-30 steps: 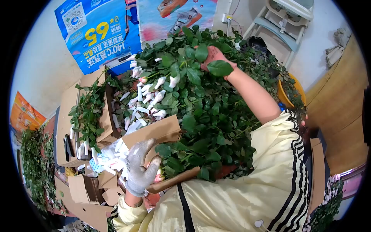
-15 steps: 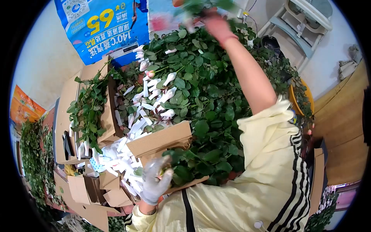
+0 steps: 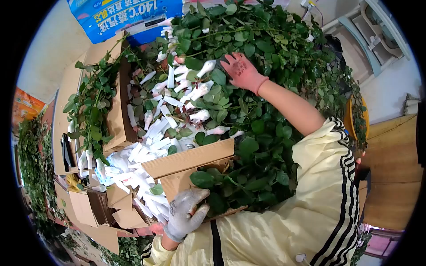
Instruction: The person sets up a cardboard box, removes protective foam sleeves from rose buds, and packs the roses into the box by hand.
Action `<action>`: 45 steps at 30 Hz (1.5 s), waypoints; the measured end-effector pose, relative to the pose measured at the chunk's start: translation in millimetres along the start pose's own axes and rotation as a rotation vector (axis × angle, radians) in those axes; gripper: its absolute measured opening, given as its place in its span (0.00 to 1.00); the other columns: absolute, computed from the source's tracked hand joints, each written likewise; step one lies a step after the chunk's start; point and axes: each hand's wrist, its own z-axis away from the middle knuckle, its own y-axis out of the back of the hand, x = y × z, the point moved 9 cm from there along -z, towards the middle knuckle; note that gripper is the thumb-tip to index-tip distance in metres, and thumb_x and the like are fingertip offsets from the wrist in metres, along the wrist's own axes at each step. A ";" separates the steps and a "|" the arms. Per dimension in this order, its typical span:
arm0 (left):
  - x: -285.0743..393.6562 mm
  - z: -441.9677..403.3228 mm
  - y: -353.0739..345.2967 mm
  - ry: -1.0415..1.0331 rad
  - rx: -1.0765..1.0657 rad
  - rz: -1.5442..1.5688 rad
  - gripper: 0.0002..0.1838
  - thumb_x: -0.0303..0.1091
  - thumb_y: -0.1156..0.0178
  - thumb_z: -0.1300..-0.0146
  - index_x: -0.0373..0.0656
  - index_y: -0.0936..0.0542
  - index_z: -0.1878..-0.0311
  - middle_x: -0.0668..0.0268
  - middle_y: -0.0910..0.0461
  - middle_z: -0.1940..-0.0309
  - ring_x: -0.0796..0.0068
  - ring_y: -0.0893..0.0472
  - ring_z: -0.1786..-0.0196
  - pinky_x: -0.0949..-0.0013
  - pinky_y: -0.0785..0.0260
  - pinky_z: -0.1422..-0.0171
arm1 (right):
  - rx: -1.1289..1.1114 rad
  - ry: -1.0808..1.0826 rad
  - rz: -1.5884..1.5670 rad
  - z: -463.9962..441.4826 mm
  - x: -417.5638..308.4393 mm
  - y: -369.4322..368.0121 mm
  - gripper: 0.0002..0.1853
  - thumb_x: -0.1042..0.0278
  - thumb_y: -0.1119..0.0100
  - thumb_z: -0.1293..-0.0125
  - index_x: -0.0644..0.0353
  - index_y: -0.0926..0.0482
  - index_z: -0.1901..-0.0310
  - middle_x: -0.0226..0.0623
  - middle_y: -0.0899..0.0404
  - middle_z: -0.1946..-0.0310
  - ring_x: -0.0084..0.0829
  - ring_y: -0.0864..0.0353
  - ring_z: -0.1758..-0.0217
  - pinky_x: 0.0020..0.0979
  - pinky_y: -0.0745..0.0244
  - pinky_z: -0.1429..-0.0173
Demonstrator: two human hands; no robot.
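Observation:
My right hand [image 3: 242, 73], in a pink glove, is spread over the pile of leafy rose stems [image 3: 270, 53]. White-sleeved rose heads [image 3: 206, 68] lie just left of its fingertips. In a grey-white glove, my left hand [image 3: 185, 213] is at the near end of an open cardboard box [image 3: 188, 158]. A gap shows between its thumb and fingers, and I see nothing held in it. Beside those fingers, more leafy stems [image 3: 248, 177] fill the box.
Loose white sleeves [image 3: 155, 148] are heaped left of the box. Another cardboard box [image 3: 117, 115] with rose stems over it stands farther left, near black scissors [image 3: 66, 153]. Cardboard pieces [image 3: 84, 208] lie at the lower left. A yellow tub [image 3: 355, 117] stands on the right.
My right hand has come down from the top, where it was blurred with leafy stems, and now lies open on the pile. My left hand stays by the box. The view has shifted.

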 end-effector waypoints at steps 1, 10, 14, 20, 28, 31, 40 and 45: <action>-2.8 -1.5 -2.8 0.001 -0.009 -0.005 0.18 0.25 0.37 0.52 0.36 0.21 0.55 0.56 0.19 0.61 0.56 0.21 0.57 0.62 0.31 0.50 | 0.071 0.018 0.062 -2.0 2.3 -2.1 0.32 0.53 0.42 0.43 0.55 0.35 0.38 0.45 0.35 0.41 0.46 0.38 0.36 0.42 0.45 0.32; -20.3 7.9 9.4 0.078 0.083 0.084 0.17 0.25 0.38 0.52 0.35 0.21 0.55 0.55 0.20 0.61 0.57 0.21 0.59 0.62 0.30 0.52 | 0.325 -0.054 -0.122 -30.2 46.1 19.9 0.29 0.62 0.42 0.48 0.57 0.32 0.43 0.41 0.28 0.48 0.41 0.29 0.43 0.37 0.33 0.40; -20.8 9.0 10.2 0.071 0.084 0.069 0.17 0.24 0.39 0.51 0.34 0.21 0.55 0.54 0.20 0.61 0.57 0.21 0.60 0.62 0.30 0.52 | 0.056 -0.102 -0.045 -47.1 37.0 -13.7 0.31 0.65 0.47 0.46 0.57 0.36 0.37 0.46 0.36 0.39 0.47 0.36 0.37 0.39 0.39 0.35; -4.6 7.2 22.6 0.014 0.116 0.087 0.16 0.25 0.39 0.51 0.33 0.21 0.56 0.54 0.20 0.62 0.57 0.21 0.60 0.63 0.30 0.53 | -0.005 0.004 -0.095 -48.5 41.8 -8.1 0.26 0.65 0.50 0.44 0.53 0.31 0.41 0.40 0.28 0.44 0.39 0.31 0.39 0.36 0.36 0.36; 3.1 7.5 57.1 0.044 0.173 0.135 0.17 0.26 0.42 0.51 0.34 0.21 0.55 0.54 0.19 0.63 0.59 0.20 0.61 0.64 0.29 0.54 | 0.551 -0.405 -0.193 -37.9 139.4 91.4 0.16 0.61 0.48 0.45 0.56 0.22 0.56 0.37 0.20 0.57 0.36 0.22 0.51 0.36 0.27 0.46; -5.2 11.8 47.0 0.055 0.195 0.213 0.17 0.27 0.42 0.49 0.34 0.22 0.54 0.54 0.20 0.62 0.60 0.20 0.60 0.64 0.30 0.53 | 0.534 -0.350 -0.100 -68.2 128.9 73.8 0.16 0.61 0.48 0.45 0.57 0.22 0.57 0.38 0.20 0.57 0.37 0.21 0.53 0.36 0.26 0.48; -25.9 22.9 41.4 0.070 0.219 0.184 0.16 0.29 0.41 0.48 0.35 0.22 0.54 0.54 0.19 0.64 0.57 0.20 0.62 0.63 0.29 0.55 | 0.176 -0.243 -0.108 -79.6 73.3 32.3 0.18 0.65 0.50 0.41 0.51 0.27 0.47 0.37 0.27 0.45 0.38 0.27 0.43 0.37 0.34 0.39; -26.8 16.5 41.1 0.029 0.190 0.165 0.17 0.31 0.39 0.47 0.35 0.22 0.55 0.54 0.20 0.65 0.56 0.20 0.63 0.63 0.30 0.56 | 0.580 -0.448 0.201 -25.0 95.3 99.0 0.30 0.51 0.36 0.49 0.49 0.30 0.43 0.38 0.28 0.48 0.40 0.29 0.44 0.38 0.35 0.40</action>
